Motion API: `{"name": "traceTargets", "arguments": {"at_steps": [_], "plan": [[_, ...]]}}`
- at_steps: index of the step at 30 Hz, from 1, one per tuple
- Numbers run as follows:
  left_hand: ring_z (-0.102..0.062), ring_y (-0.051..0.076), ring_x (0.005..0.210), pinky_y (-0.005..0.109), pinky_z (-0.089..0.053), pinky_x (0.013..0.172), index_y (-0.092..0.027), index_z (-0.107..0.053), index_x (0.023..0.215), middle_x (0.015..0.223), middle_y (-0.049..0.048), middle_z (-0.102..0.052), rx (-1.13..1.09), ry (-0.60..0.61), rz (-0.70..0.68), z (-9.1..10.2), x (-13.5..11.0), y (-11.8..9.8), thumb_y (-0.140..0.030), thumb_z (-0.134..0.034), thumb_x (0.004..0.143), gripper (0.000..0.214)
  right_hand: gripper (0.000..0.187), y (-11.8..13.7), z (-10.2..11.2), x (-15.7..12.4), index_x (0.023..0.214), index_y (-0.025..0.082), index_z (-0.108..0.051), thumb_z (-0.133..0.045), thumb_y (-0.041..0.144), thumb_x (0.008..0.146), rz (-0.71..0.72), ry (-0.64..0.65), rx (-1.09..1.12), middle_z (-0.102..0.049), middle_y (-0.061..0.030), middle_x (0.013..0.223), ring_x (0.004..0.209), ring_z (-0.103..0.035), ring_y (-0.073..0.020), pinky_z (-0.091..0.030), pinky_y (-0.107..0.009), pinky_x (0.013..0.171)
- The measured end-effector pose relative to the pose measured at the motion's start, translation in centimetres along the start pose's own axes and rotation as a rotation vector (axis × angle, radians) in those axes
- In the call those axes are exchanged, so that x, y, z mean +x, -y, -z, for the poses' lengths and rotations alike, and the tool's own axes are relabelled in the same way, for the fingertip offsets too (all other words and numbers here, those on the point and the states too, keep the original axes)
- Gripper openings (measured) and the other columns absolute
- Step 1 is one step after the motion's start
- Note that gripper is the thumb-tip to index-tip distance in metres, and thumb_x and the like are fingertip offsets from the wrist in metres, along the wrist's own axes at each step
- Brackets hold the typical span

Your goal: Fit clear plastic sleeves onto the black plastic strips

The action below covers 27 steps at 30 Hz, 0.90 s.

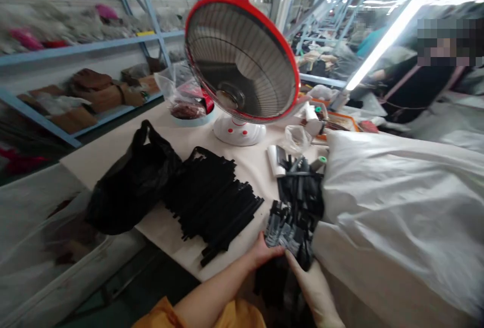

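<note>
My left hand [266, 251] and my right hand [305, 270] are close together at the table's front edge, closed around a bundle of black strips [282, 232] with shiny grey ends. The thumbs lie on the near side, and most of the fingers are hidden beneath. Just beyond the bundle rests a heap of similar black pieces [300, 189]. To the left, many flat black strips [212, 197] lie side by side in a wide layer. A black plastic bag [132, 186] slumps against that layer's left side.
A round heater [242, 55] with a red rim stands at the table's back. Behind it sits a light blue tub [192, 120]. White rolls [276, 161] lie near the heap. A large white sack [397, 202] crowds the right side. A person [423, 86] is at the far right.
</note>
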<state>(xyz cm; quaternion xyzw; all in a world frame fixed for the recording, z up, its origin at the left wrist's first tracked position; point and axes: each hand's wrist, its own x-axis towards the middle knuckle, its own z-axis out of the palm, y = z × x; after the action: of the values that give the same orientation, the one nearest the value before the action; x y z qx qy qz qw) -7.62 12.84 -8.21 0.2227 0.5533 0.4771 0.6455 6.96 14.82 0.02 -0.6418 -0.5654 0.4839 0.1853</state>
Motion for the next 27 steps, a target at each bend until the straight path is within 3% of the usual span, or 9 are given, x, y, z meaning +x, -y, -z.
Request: {"name": "traceTargets", "arguments": {"at_steps": [3, 6, 14, 22, 27], "plan": [[-0.053, 0.025, 0.11, 0.049, -0.039, 0.095, -0.016, -0.048, 0.121, 0.122, 0.0098, -0.054, -0.047, 0.023, 0.02, -0.7, 0.6, 0.2, -0.029, -0.063, 0.08, 0.046, 0.059, 1.3, -0.6, 0.5, 0.105, 0.016, -0.06, -0.064, 0.057, 0.064, -0.076, -0.063, 0.058, -0.067, -0.011, 0.108, 0.106, -0.058, -0.0314, -0.044, -0.039, 0.091], [-0.057, 0.023, 0.102, 0.046, -0.045, 0.088, -0.017, -0.052, 0.116, 0.116, 0.0072, -0.058, -0.108, 0.055, 0.024, -1.2, 0.2, -0.3, -0.029, -0.055, 0.085, 0.034, 0.06, 1.1, -0.7, 0.7, 0.1, 0.015, -0.061, -0.069, 0.056, 0.057, -0.127, -0.131, 0.102, -0.069, -0.0119, 0.102, 0.1, -0.061, -0.0322, -0.045, -0.04, 0.089], [-0.063, 0.026, 0.094, 0.042, -0.045, 0.088, -0.018, -0.048, 0.106, 0.097, 0.0076, -0.067, -0.254, 0.029, -0.043, -3.2, -3.3, -4.0, -0.039, -0.076, 0.063, 0.056, 0.056, 1.0, -0.3, -0.5, 0.102, 0.015, -0.058, -0.073, 0.046, 0.058, 0.009, -0.115, 0.374, -0.07, -0.009, 0.099, 0.096, -0.063, -0.0294, -0.047, -0.04, 0.088], [-0.062, 0.022, 0.093, 0.035, -0.045, 0.086, -0.02, -0.046, 0.102, 0.096, 0.0037, -0.067, -0.241, 0.026, -0.203, -5.9, -6.7, -9.5, -0.035, -0.08, 0.058, 0.057, 0.061, 3.2, 2.5, -1.8, 0.113, 0.018, -0.051, -0.073, 0.041, 0.061, 0.196, -0.101, 0.465, -0.065, -0.008, 0.109, 0.103, -0.058, -0.0272, -0.043, -0.04, 0.093], [-0.061, 0.021, 0.092, 0.034, -0.046, 0.084, -0.019, -0.046, 0.105, 0.1, 0.0043, -0.065, -0.159, 0.102, -0.268, -7.7, -8.9, -12.2, -0.03, -0.08, 0.059, 0.058, 0.05, 3.5, 5.2, -3.8, 0.094, 0.017, -0.06, -0.076, 0.039, 0.052, 0.075, -0.212, 0.424, -0.07, -0.0069, 0.088, 0.084, -0.063, -0.0277, -0.051, -0.037, 0.075]]}}
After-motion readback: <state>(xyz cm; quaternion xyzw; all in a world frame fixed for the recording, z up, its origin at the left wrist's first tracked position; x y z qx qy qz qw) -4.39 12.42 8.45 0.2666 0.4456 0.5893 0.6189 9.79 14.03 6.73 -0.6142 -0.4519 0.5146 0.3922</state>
